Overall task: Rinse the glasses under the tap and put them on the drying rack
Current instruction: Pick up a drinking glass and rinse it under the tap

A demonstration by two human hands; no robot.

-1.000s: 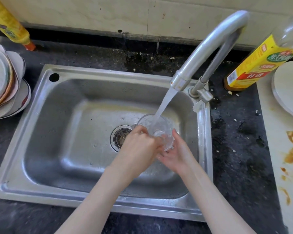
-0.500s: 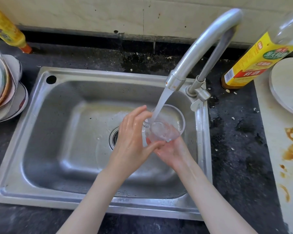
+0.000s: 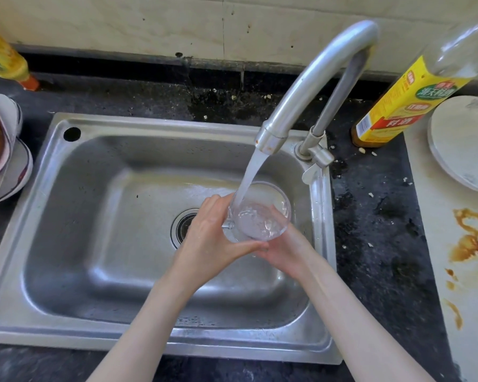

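Glass under running tap, held in both hands

Sink (image 3: 75, 244): 1 stainless steel basin set in a dark countertop (image 3: 370, 244), drain (image 3: 183, 226) partly hidden by the left hand.
Tap (image 3: 315, 84): 1 curved metal spout, its water stream (image 3: 250, 177) falling into the glass.
Plates (image 3: 3, 166): 1 stack left of the sink.
Bottle (image 3: 403, 106): 1, yellow label, right of the tap base.
Left hand (image 3: 213, 241): fingers curled round the near left wall of the glass.
Right hand (image 3: 286, 250): cupped beneath the base, fingers wrapped up the right side.
Glass (image 3: 260, 213): 1 clear tumbler, mouth tilted up toward the spout, above the basin, just right of the drain.
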